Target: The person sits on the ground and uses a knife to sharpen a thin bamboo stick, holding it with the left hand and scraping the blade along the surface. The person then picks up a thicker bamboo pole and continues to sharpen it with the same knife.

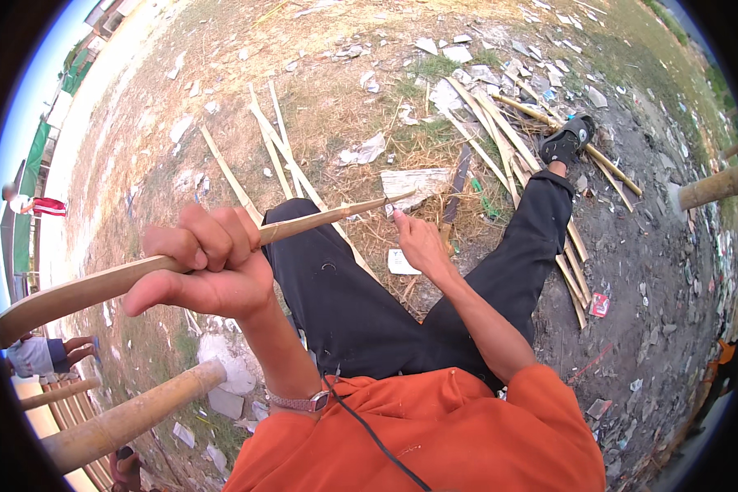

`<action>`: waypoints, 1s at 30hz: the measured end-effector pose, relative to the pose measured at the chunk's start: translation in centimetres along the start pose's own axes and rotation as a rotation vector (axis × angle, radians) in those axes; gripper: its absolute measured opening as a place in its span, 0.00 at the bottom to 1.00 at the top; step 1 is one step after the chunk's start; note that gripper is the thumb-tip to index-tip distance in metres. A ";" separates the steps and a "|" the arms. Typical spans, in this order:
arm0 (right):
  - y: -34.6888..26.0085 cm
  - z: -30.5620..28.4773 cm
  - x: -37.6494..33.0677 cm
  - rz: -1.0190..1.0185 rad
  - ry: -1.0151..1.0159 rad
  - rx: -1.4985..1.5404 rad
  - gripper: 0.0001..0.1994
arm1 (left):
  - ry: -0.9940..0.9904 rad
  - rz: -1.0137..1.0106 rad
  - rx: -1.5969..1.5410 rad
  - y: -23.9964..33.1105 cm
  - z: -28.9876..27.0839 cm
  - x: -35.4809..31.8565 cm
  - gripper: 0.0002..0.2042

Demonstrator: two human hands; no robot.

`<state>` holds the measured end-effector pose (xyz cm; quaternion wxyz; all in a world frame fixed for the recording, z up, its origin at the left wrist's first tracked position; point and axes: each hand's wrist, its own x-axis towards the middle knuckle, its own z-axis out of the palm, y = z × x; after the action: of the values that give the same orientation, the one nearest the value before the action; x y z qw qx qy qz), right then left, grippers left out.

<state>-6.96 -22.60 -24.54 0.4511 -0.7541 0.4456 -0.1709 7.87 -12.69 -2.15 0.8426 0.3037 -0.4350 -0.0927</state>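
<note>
Littered ground (623, 271), grassy at left and grey at right, spreads around the seated person's dark trousers (344, 299). Across the left thigh slants one long bamboo strip (307, 223), its tapered tip between the knees. Loose split strips (502, 135) lie near the right shoe. The left hand (217, 258) has its fingers curled around the held strip; the right hand (425, 243) is close by its tip, grip impossible to tell. Beyond sits a white card (403, 262).

Bamboo strip (107, 284) cut off leftward (grip of right fingers (407, 230) unclear)
</note>
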 end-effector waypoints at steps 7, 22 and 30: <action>-3.7 -1.4 -3.0 -0.043 -0.010 0.136 0.23 | -0.013 -0.045 0.009 0.1 0.2 -0.3 0.29; -11.1 -5.5 -6.4 -0.246 0.035 0.130 0.19 | -0.174 -0.017 -0.049 0.1 1.1 -1.0 0.30; -9.8 -4.5 -6.0 -0.248 0.059 0.034 0.20 | -0.107 -0.036 0.029 0.2 1.2 -1.2 0.29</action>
<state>-8.10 -18.14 -13.11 0.4261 -0.7902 0.3592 -0.2550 6.20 -12.53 -2.31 0.8119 0.3182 -0.4750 -0.1177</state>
